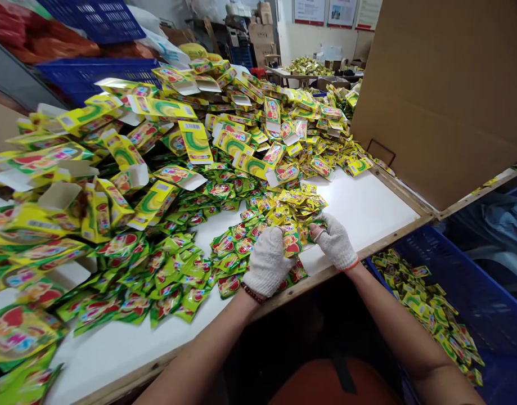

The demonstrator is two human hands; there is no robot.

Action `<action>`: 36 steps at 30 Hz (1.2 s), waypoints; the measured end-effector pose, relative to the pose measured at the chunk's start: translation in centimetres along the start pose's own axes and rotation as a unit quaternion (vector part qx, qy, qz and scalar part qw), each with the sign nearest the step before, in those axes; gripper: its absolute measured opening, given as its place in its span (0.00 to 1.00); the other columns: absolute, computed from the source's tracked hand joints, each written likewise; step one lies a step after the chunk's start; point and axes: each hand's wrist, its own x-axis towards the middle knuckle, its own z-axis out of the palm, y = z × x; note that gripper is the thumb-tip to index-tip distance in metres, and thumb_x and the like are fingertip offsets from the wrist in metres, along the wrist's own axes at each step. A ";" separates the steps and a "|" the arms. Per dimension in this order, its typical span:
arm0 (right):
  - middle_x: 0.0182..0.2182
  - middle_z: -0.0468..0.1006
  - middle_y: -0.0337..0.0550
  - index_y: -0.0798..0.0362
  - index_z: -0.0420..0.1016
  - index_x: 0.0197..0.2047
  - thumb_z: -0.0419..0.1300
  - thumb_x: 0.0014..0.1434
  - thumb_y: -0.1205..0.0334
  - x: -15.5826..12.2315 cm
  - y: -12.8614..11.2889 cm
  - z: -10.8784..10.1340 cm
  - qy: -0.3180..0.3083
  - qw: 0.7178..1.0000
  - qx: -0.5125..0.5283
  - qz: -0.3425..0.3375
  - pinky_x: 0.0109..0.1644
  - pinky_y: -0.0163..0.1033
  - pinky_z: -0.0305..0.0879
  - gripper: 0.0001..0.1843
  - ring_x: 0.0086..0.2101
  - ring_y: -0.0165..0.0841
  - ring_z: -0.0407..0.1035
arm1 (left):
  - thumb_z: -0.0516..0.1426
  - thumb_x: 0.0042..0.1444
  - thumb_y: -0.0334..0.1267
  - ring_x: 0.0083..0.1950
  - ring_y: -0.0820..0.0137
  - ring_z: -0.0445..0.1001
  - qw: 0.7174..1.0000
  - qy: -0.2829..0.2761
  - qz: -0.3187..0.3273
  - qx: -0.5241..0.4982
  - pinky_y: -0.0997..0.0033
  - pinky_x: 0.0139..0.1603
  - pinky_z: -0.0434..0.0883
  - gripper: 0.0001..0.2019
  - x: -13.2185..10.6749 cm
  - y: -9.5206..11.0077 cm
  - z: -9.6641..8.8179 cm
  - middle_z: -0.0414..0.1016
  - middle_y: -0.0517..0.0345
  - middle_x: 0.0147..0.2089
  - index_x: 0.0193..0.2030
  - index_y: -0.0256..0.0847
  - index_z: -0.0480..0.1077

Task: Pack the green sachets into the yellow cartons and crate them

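Observation:
My left hand (pixel 266 261), in a white knitted glove with bare fingertips, is closed around a small yellow-and-green carton (pixel 291 241) printed with a watermelon. Just to its right, my right hand (pixel 336 242) wears a matching glove. Its thumb and fingers are pinched on what looks like a small green sachet, mostly hidden by the fingers. Beyond both hands lies a heap of yellow sachets (pixel 298 202). Green sachets with red watermelon prints (pixel 241 244) lie beside and partly beneath my left hand on the white tabletop (pixel 368 208).
Open cartons (pixel 152 202) are piled high at the left and back. A wooden rim (pixel 380 244) edges the table. At right stands a large cardboard sheet (pixel 439 101); below it a blue crate (pixel 461 281) holds sachets. Another blue crate (pixel 98 73) sits at back left.

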 end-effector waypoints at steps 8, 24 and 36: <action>0.34 0.79 0.45 0.53 0.74 0.41 0.57 0.61 0.59 0.5 -0.6 -1.1 -0.163 0.968 -0.191 0.003 0.40 0.38 0.64 0.09 0.35 0.36 0.71 | 0.65 0.45 0.45 0.46 0.54 0.73 0.997 0.028 0.067 0.025 0.57 0.46 0.71 0.26 -0.5 0.5 0.2 0.74 0.43 0.45 0.48 0.36 0.67; 0.28 0.78 0.40 0.53 0.78 0.31 0.57 0.54 0.68 -0.5 -1.4 -1.3 -0.131 0.986 -0.103 0.029 0.38 0.37 0.64 0.07 0.31 0.32 0.68 | 0.64 0.48 0.42 0.48 0.51 0.72 0.995 0.031 0.100 -0.001 0.52 0.47 0.70 0.23 -0.6 0.8 0.2 0.73 0.41 0.50 0.50 0.38 0.65; 0.17 0.67 0.33 0.54 0.70 0.24 0.57 0.58 0.60 -0.8 -2.5 -2.1 -0.254 0.966 0.017 0.054 0.23 0.31 0.54 0.12 0.19 0.25 0.59 | 0.63 0.51 0.45 0.55 0.50 0.71 0.983 0.001 0.034 -0.178 0.47 0.56 0.68 0.27 -0.4 2.2 -0.9 0.72 0.41 0.51 0.55 0.37 0.64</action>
